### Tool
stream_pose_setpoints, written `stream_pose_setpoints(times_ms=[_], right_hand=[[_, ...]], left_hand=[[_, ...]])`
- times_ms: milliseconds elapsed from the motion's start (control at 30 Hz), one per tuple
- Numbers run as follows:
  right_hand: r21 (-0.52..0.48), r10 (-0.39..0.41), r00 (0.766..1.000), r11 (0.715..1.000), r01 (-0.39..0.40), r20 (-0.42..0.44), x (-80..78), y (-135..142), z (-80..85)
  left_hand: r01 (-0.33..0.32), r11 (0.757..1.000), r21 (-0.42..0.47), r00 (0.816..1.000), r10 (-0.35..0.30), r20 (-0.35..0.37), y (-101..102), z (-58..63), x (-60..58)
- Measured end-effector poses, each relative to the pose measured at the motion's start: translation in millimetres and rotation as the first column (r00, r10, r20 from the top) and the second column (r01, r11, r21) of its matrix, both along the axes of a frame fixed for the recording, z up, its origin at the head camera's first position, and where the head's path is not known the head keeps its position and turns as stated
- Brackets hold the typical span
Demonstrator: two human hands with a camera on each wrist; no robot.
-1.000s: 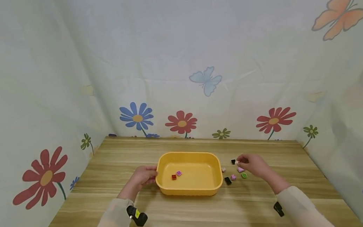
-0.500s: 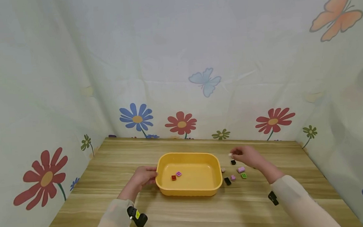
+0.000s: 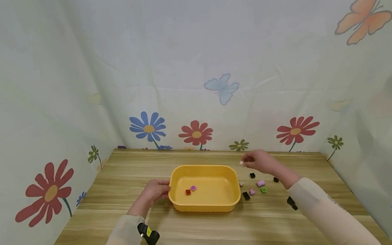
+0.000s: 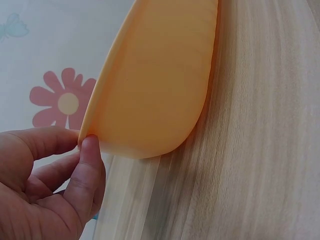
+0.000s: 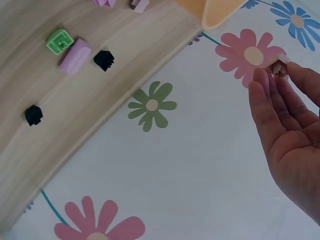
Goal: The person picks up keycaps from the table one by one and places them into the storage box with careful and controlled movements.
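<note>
The right hand (image 3: 261, 161) has carried a pale block (image 3: 241, 162) leftward

Yellow tray (image 3: 214, 194), one; left hand (image 3: 155, 190), one; right hand (image 3: 261, 161), one; wrist cameras (image 3: 151, 236), two. Toy bricks (image 3: 263, 190), ten visible: three black bricks (image 3: 252, 175), two pink bricks (image 3: 261, 183), one green brick (image 3: 263, 190), one beige brick (image 3: 241, 184), one white brick (image 3: 241, 162), one red brick (image 3: 188, 192), one purple brick (image 3: 193, 188).
</note>
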State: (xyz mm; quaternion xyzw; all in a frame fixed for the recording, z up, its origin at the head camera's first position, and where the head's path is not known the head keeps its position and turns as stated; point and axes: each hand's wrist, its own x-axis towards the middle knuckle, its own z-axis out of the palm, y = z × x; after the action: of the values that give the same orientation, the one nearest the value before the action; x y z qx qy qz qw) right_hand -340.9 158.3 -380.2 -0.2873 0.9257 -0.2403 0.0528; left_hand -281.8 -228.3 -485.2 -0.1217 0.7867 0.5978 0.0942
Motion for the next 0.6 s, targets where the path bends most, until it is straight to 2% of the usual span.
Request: stream_pose_setpoints(times_ms=[300, 600], right_hand=[[0.042, 0.08, 0.997, 0.996, -0.08, -0.001, -4.6, -13, 11.9], [0.07, 0.085, 0.996, 0.994, -0.083, -0.016, -10.7, -31, 17.6]], left_hand=[[-0.002, 1.0, -0.015, 1.0, 0.002, 0.005, -1, 0.2, 0.2], [-0.001, 1.0, -0.015, 1.0, 0.001, -0.001, -1, -1.9, -0.2]])
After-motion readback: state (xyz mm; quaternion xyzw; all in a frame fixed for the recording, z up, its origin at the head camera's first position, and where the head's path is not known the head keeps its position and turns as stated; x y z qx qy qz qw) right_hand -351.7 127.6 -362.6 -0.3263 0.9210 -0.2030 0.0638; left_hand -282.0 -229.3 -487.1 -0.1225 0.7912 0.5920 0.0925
